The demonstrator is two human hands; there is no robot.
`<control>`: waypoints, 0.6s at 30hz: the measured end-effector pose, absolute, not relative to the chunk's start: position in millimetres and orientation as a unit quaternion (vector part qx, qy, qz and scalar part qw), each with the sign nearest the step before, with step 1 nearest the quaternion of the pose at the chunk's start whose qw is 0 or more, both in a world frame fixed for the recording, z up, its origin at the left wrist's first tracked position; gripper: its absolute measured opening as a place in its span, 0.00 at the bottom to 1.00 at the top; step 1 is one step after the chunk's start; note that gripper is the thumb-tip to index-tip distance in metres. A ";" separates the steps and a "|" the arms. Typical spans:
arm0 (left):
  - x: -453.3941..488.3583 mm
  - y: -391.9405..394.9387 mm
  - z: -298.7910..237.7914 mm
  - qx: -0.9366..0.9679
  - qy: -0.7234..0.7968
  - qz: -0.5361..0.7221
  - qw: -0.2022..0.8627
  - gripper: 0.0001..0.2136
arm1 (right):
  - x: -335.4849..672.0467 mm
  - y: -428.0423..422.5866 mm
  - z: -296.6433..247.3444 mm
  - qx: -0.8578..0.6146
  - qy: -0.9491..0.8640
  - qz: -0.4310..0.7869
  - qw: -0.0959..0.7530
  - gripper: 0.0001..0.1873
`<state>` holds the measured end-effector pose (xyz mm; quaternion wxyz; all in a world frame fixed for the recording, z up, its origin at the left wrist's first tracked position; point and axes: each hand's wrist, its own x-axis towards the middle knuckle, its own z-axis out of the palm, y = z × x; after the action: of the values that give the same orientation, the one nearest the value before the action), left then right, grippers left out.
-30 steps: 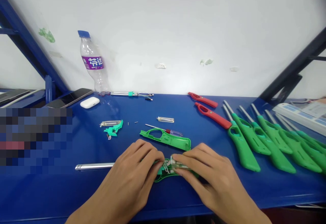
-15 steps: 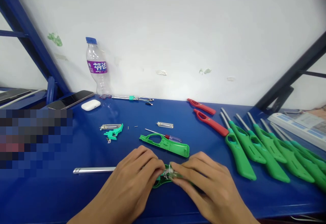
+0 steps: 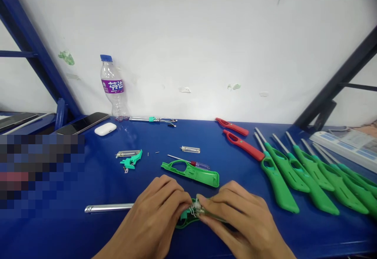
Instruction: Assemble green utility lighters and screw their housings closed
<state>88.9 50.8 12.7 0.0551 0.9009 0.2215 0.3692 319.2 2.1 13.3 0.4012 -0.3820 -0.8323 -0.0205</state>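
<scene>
Both my hands meet over an opened green lighter body point(image 3: 188, 216) lying on the blue table point(image 3: 88, 235) near its front edge. My left hand point(image 3: 156, 212) has its fingers curled and pinched on the lighter's left part. My right hand point(image 3: 235, 215) pinches a clear inner part with thin white wires point(image 3: 196, 208) at the lighter's middle. A silver metal tube point(image 3: 107, 208) sticks out to the left from under my left hand. Just beyond my hands lies a separate green lighter shell half point(image 3: 191, 171), with a small red-handled screwdriver point(image 3: 191, 162) behind it.
Several green long-nosed lighters point(image 3: 297, 168) lie in a row at right, two red ones point(image 3: 243, 143) behind them. Small loose parts point(image 3: 129, 157) sit left of centre. At the back stand a plastic bottle point(image 3: 113, 88), a white earbud case point(image 3: 105, 129), a phone point(image 3: 82, 123) and a tube assembly point(image 3: 151, 119).
The view has tilted slightly, so everything sits lower in the frame. My hands stay together on the opened lighter, with only small finger shifts.
</scene>
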 end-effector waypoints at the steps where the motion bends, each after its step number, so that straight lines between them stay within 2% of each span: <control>1: 88.9 50.7 12.5 0.902 0.222 0.368 0.053 0.11 | 319.3 2.2 13.1 -0.383 -0.832 -0.019 0.400 0.10; 18: 93.0 51.3 13.9 0.893 0.248 0.374 0.031 0.11 | 320.1 3.5 14.2 -0.416 -0.823 -0.004 0.386 0.09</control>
<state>93.0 51.3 13.9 0.0310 0.8928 0.2485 0.3744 320.1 3.5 14.2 0.3864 -0.4162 -0.8231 -0.0040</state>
